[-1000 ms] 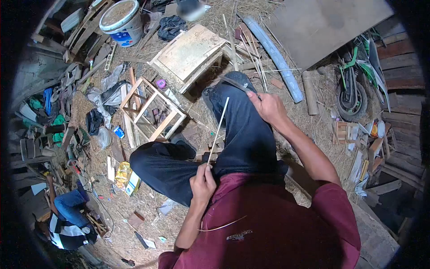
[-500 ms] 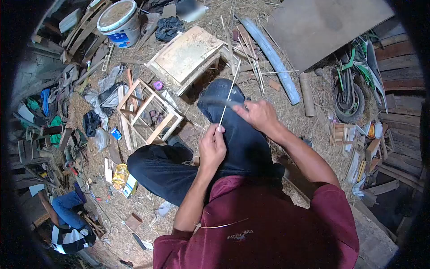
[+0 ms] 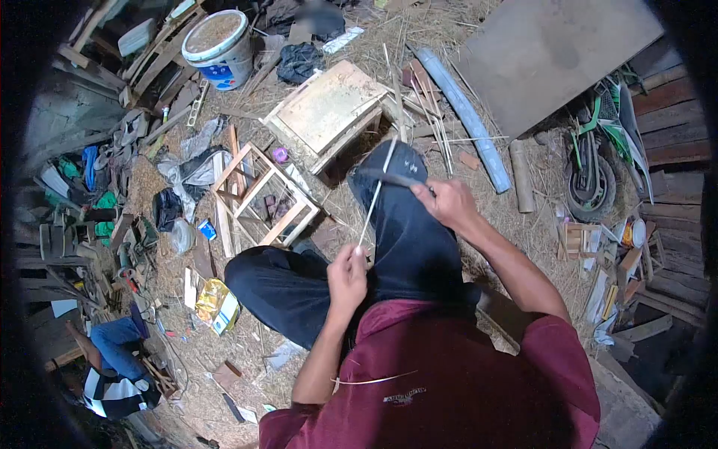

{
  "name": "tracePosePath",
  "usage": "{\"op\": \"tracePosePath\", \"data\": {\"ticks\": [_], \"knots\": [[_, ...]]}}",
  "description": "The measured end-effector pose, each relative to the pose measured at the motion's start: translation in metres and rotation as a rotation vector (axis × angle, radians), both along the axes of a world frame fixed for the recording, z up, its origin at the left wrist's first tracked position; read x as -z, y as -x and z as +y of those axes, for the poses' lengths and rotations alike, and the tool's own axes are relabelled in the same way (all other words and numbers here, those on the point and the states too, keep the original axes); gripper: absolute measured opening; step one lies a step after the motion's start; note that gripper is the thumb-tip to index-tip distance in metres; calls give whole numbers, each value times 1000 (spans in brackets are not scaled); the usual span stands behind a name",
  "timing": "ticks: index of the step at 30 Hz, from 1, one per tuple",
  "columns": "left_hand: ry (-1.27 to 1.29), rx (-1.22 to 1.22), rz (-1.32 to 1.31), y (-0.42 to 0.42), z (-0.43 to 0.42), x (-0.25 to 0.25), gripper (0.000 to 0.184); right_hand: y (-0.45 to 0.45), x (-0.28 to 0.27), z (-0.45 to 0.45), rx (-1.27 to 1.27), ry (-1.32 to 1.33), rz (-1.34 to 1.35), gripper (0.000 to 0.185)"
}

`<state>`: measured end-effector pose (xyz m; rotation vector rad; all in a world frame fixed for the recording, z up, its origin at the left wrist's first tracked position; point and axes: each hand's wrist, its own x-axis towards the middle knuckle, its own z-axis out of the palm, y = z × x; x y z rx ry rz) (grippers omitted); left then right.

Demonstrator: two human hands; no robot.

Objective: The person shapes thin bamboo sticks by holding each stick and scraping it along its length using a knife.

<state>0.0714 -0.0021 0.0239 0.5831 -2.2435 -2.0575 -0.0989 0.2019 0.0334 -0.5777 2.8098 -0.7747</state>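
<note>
My left hand [image 3: 347, 283] is closed around the lower end of a thin pale wooden strip [image 3: 372, 208]. The strip slants up and away over my right knee in dark trousers [image 3: 411, 232]. My right hand [image 3: 451, 205] grips a knife, its handle hidden in the fingers. The dark knife blade [image 3: 394, 177] points left and crosses the strip near its far part, apparently touching it.
Ahead stands a low wooden box-like bench [image 3: 329, 108], beside a small wooden frame [image 3: 265, 198]. Thin sticks [image 3: 434, 123] and a long grey-blue piece [image 3: 464, 116] lie beyond my knee. A bucket [image 3: 217, 49], a motorbike wheel [image 3: 591, 183] and another person [image 3: 120, 367] are around.
My left hand has drawn down and toward my body with the strip. The knife now crosses the strip farther from that hand. The whole view has shifted slightly.
</note>
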Motion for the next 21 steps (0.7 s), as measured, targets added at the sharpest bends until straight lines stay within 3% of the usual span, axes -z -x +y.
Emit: {"op": "tracePosePath", "data": {"ticks": [3, 7, 15, 17, 20, 21], "knots": [[-12, 63, 34, 55, 15, 0, 19, 0, -1, -1, -130, -51, 80, 67], [-81, 53, 97, 64, 25, 8, 18, 0, -6, -4, -84, -137, 88, 69], [-16, 104, -36, -67, -16, 15, 23, 7, 2, 9, 174, -99, 19, 62], [-156, 63, -107, -69, -26, 12, 24, 9, 0, 11, 172, -49, 14, 67], [-379, 5, -116, -46, -27, 6, 27, 14, 23, 20, 138, 150, -62, 59], [-490, -3, -83, -34, -27, 2, 26, 16, 31, 20, 166, 342, -125, 53]]}}
